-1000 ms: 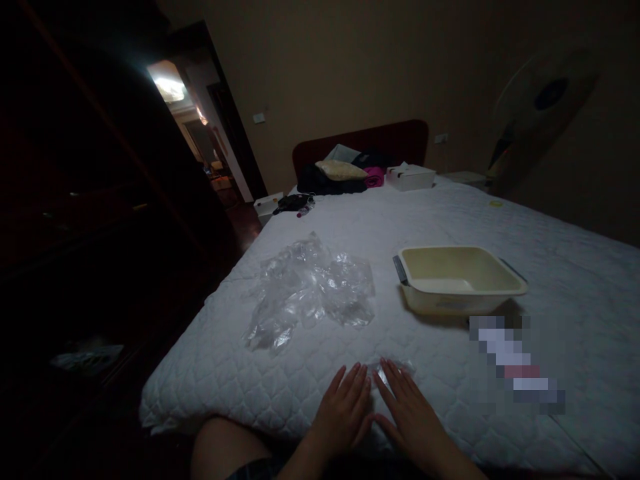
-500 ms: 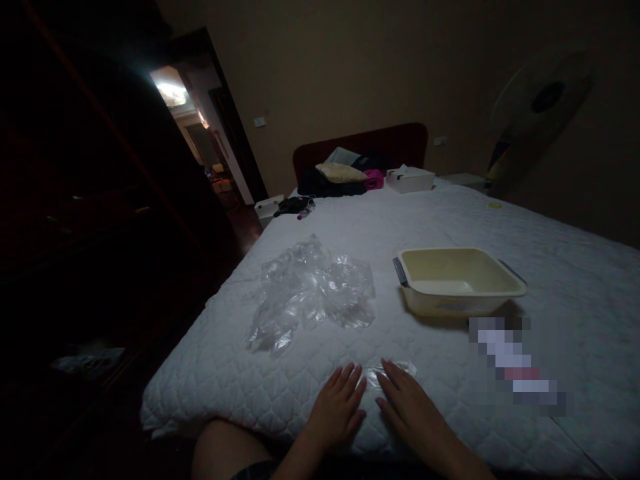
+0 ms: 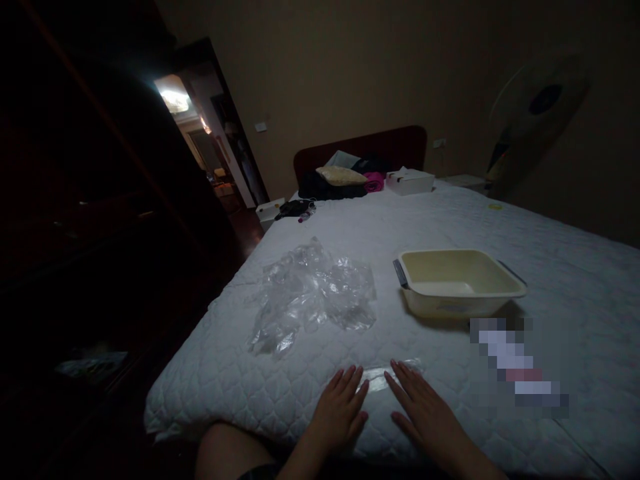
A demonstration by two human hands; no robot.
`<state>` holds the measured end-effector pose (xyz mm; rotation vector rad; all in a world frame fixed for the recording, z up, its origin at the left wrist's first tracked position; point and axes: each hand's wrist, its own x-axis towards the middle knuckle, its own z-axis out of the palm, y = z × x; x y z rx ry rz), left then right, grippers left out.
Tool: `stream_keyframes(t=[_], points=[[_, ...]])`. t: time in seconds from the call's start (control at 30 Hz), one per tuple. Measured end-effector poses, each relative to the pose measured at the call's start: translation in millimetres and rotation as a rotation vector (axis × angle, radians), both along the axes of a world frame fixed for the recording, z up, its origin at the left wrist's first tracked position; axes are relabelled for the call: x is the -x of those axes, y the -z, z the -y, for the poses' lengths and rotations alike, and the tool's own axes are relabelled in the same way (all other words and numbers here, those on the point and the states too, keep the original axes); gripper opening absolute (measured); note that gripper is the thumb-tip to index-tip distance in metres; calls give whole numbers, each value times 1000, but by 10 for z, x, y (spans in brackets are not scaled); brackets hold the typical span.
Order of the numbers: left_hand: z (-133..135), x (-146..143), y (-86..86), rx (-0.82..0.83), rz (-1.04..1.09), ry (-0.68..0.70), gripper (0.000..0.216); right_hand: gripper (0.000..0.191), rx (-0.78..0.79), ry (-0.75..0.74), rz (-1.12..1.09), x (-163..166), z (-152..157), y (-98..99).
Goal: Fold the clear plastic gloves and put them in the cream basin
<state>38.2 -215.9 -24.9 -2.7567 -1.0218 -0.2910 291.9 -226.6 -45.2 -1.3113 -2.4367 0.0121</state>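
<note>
Both hands lie palm down near the front edge of the white quilted bed. My left hand (image 3: 341, 407) rests with fingers stretched at the left end of a small clear plastic bag (image 3: 376, 379) that lies flat. Across from it, my right hand (image 3: 419, 402) spreads its fingers over the right part of the same bag. Beyond the hands, to the left, is a crumpled heap of clear plastic bags (image 3: 320, 287). A cream plastic basin (image 3: 463, 305) with grey handles stands to the right, with nothing seen inside it.
A blurred-out item (image 3: 517, 367) lies right of my right hand. Toward the headboard (image 3: 365, 143) are a cushion (image 3: 341, 176), dark cloth, a pink roll (image 3: 373, 181) and a white box (image 3: 411, 180). A standing fan (image 3: 545, 100) is at the right.
My right hand has slid a little to the right along the plastic bag, widening the gap between the hands. More of the bag shows, flatter. My left hand has barely moved.
</note>
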Motion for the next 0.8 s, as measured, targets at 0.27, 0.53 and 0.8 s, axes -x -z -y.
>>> stream_keyframes(t=[0.27,0.53,0.8], points=[[6,2,3,-26,20,0,52,55,58,-32,18,-176,-72,-91],[25,-4,2,-41,5,-21,53,59,-32,62,7,-367,-131,12],[98,-9,53,-133,14,-105,57,61,-214,308,-79,-392,-235,48]])
